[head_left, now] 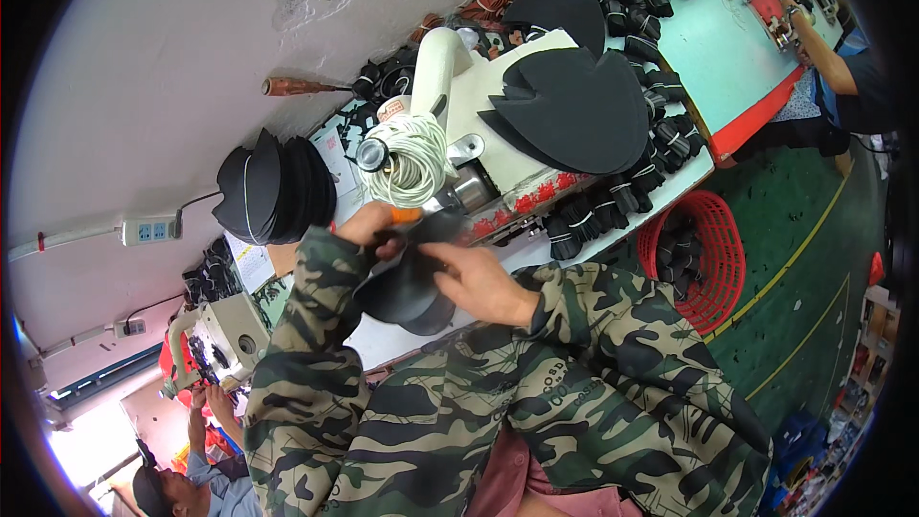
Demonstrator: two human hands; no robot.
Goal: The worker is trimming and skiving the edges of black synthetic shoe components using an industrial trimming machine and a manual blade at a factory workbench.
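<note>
Both my hands are on a curved black cut piece (407, 289), of a sheet material that I cannot make out, in front of a cream sewing machine (464, 86). My left hand (369, 227) is closed on its upper left edge. My right hand (486, 285) grips its right side, index finger stretched along the surface, slightly blurred. By my left fingers is a small orange part (406, 214), its kind unclear. A coil of white cord (410, 165) hangs near the machine's head. Notched black pieces (574, 110) lie on the machine.
A tied stack of black pieces (273, 187) stands left. Black bundles (613, 201) line the table's right edge. A red basket (732, 258) holds more bundles. A screwdriver with a wooden-looking handle (297, 86) is by the wall. Co-workers sit at machines (766, 0) upper right and lower left.
</note>
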